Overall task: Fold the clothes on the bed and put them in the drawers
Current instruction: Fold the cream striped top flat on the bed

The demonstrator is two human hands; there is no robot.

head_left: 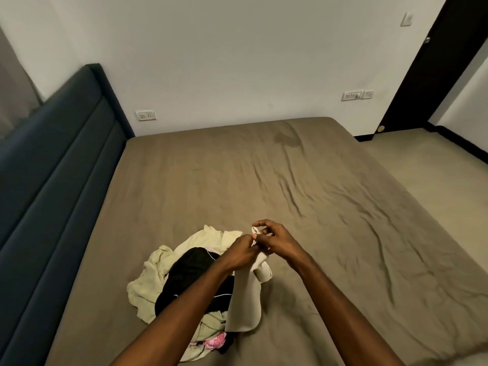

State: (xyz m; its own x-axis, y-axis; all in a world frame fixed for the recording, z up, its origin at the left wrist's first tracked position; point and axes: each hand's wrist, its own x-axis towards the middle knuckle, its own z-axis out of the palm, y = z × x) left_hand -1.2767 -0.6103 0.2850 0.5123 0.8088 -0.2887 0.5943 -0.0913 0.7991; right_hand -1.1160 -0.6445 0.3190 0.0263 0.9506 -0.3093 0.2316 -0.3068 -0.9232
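Left hand (241,250) and right hand (274,240): both grips pinched together on the top edge of one small white garment (247,299), fingers curled round a narrow strap or hem near its upper end; exact part held too small to tell. Garment hanging down from the grips, lower end draped onto the bed (330,207) and partly over the clothes pile (184,281). Pile just left of the hands, near the front edge of the bed: pale cream garment (148,276) spread underneath, black garment (190,270) with thin white piping on top, pink patterned piece (215,342) at the near end, a green-grey item beside it. All unfolded. Judged stage: early, first piece taken up, nothing folded yet. Risks: thin strap slipping from the pinch and the piece dropping back among the others; trailing hem dragging the black garment along; soft sheet wrinkles spoiling a flat fold. Containers: none in view; no drawers visible, contents unknown. Surroundings: dark blue padded headboard (60,159) at left, white wall with sockets, dark door frame (422,70) at right.
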